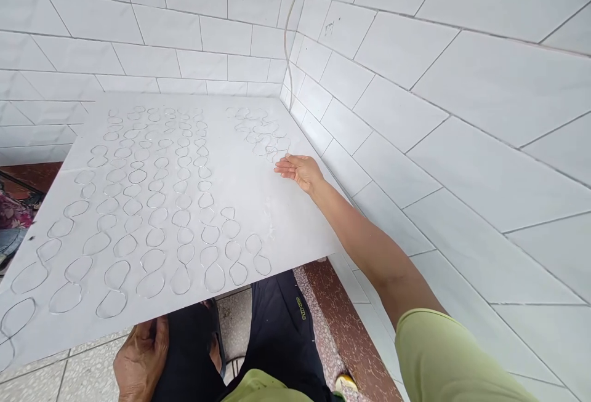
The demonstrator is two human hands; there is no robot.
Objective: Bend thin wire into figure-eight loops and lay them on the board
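A large white board (240, 192) lies in front of me, with thin wire loops bent into figure-eight shapes on it. Long columns of these wire figure-eights (159, 260) cover its left and middle part. Toward the far right lies a loose, overlapping cluster of wire figure-eights (258, 128). My right hand (302, 171) hovers over the board at the near end of this cluster, fingers stretched out and thumb apart. Below the board's front edge, beside my knee, my left hand (141, 356) is closed with curled fingers; whatever it may hold is hidden.
White tiled walls (415, 82) meet in a corner behind and right of the board. A cable (287, 39) runs down that corner. My legs in dark trousers (277, 322) are under the front edge. A reddish-brown ledge (341, 328) follows the right wall. Patterned cloth (13, 211) shows at far left.
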